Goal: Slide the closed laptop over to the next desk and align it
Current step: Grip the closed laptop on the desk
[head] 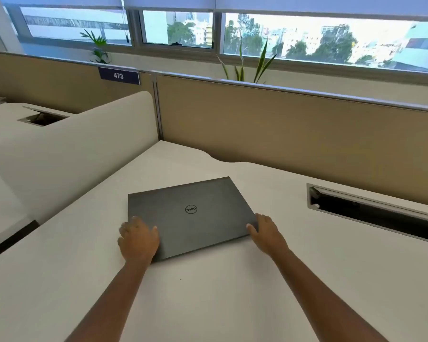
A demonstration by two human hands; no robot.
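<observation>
The closed laptop (190,215) is lying flat on the white surface (232,304), a little left of the middle of the view, and it is turned slightly, so its edges are not parallel to the near edge of the surface. The lid is dark grey and matt, with a round logo in the middle.

Both hands are resting on its near corners. The left hand (139,239) is lying spread over the near left corner, with the fingers on the lid and partly over the side edge. The right hand (267,230) is touching the near right corner, with the thumb on the lid and the fingers beside the edge. The hands are well apart, one at each corner, and they are pressing rather than clamping; I cannot tell how firmly.

The laptop is looking stiff and fairly heavy for its thin shape, so it will probably slide as one piece and not bend. The smooth surface is likely giving little friction, so a gentle, even push from both corners should be enough; an uneven push could make it rotate more.

To the left, a rounded white divider (84,149) is standing between this surface and the next desk (8,114), which is having an open cable hole (43,118). On the right, a long cable slot (376,213) is lying in the surface, apart from the laptop. A beige partition (294,134) is standing at the far side.
</observation>
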